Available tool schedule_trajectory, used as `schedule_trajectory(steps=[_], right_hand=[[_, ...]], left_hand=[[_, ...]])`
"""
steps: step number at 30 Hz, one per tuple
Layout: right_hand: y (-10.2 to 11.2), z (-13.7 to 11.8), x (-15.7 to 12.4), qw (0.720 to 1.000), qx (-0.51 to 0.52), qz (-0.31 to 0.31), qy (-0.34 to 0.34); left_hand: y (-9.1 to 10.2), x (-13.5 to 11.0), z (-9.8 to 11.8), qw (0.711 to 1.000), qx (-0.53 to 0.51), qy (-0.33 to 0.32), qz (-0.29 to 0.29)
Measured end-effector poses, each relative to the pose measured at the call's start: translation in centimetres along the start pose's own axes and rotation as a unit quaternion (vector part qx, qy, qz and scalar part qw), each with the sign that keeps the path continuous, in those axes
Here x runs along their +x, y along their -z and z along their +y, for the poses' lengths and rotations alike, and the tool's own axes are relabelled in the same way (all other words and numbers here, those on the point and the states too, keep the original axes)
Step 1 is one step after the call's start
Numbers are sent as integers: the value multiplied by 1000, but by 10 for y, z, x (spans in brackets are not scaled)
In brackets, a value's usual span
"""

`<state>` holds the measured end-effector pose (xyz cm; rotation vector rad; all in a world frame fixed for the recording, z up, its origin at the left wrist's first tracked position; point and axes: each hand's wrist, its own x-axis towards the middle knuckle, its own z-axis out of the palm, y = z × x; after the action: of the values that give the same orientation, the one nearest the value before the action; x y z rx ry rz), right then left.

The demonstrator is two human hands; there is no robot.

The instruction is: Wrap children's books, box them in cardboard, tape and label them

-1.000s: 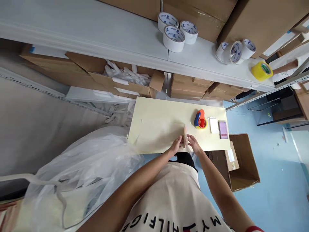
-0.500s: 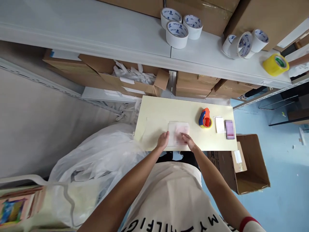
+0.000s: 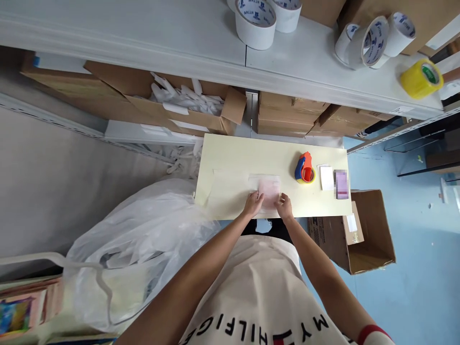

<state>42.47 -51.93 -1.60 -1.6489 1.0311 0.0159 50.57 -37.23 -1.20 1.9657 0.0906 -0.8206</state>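
Note:
A flat, translucent plastic packet with a pinkish sheet-like item inside (image 3: 269,190) lies near the front edge of the cream table (image 3: 230,158). My left hand (image 3: 253,203) is at its left side, fingers curled onto the pink part. At the lower right edge, my right hand (image 3: 283,206) pinches the packet between thumb and fingers. Right of the packet stands a red and blue tape dispenser (image 3: 304,167) with yellow tape. Farther right lie white cards (image 3: 327,178) and a pixelated purple item (image 3: 341,184).
Rolls of white tape (image 3: 255,26) and a yellow tape roll (image 3: 421,78) sit on the grey shelf (image 3: 161,33). Under it is an open carton of white pieces (image 3: 190,98). An open cardboard box (image 3: 373,235) stands right of the table, a big plastic bag (image 3: 143,230) left.
My left hand has moved right onto the packet's pink part. My right hand has shifted from its middle to its right edge. The camera view has tilted slightly downward.

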Motion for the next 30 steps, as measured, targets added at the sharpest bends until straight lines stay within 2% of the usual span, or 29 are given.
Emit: schedule_trajectory(steps=[2,6,10,12,15,18,20,23,26,30], right_hand=[[2,-1,2,999,20,-16,-34],[19,-11,4,998,40,-37,-34],[42,-28,-5,996,42,-74,-4],[45,-35,-11,996,16,-90,23],[31,-40,-18,992,-55,-92,67],[3,-39,-22,983,-116,-101,105],[-17,-37,-25,979,-139,-102,106],[-41,-35,-27,979,-144,-118,84],[-46,-31,-25,979,-133,-132,77],[-27,-18,-17,980,-156,-76,96]], left_hand=[[-2,-2,-1,1000,-19,12,-5],[-20,-8,0,997,-70,13,-32],[-46,-10,8,991,-115,-20,-64],[-51,-8,13,989,-130,-37,-67],[-45,-5,16,983,-157,-47,-81],[-28,-7,12,976,-189,-49,-99],[-16,-12,8,970,-223,-41,-83],[-2,-17,2,963,-266,-14,-28],[4,-13,-1,982,-187,-15,16],[9,-2,-5,995,-76,-36,52]])
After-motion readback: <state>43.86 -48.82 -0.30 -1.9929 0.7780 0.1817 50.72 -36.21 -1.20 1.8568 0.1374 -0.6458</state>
